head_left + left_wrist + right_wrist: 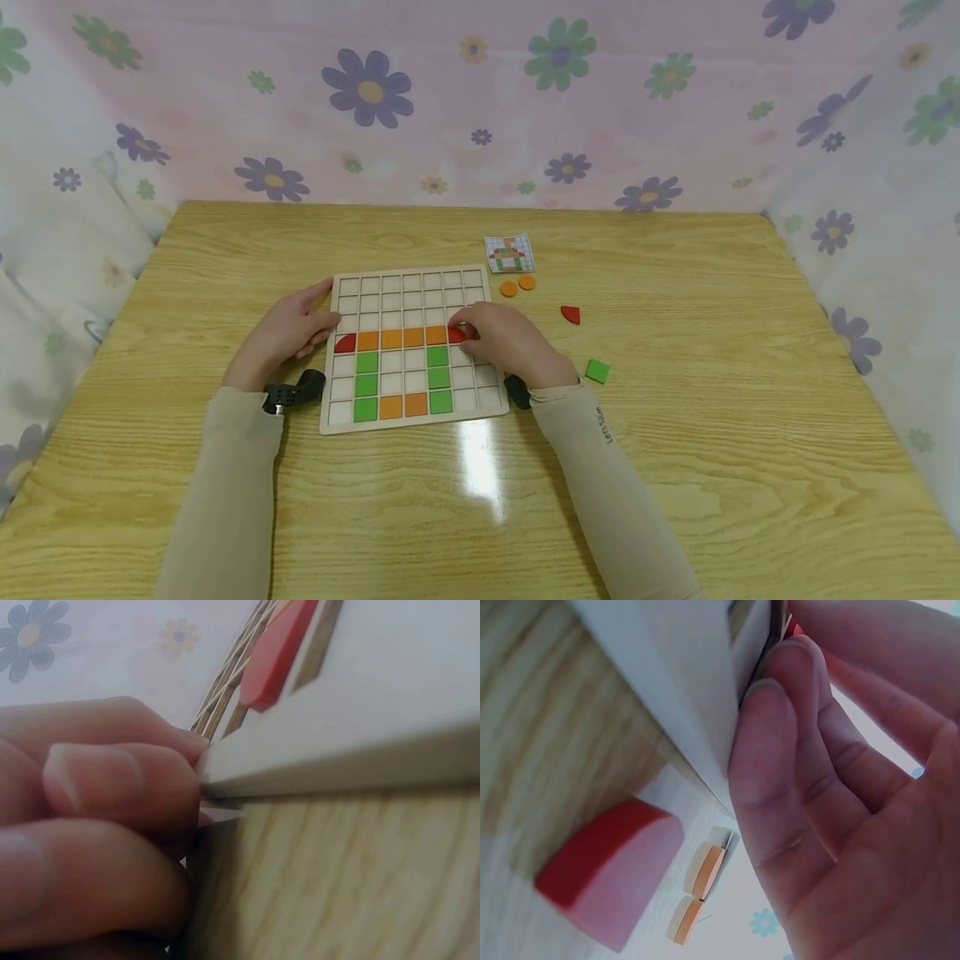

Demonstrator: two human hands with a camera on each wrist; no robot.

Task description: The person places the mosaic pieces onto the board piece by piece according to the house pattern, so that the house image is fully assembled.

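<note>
Pinching a red curved tile (456,335) near my feed's centre, my right hand (510,335) overlaps the wooden grid board (412,302); my left hand (283,333) grips its left edge.

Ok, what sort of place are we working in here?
Probably a small indoor tabletop booth: a wood-grain table, flower-print hangings around three sides, and a gridded board with coloured tiles on the tabletop.

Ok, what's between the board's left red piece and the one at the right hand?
In the head view, a row of four orange squares lies between the left red piece and the right red piece.
</note>
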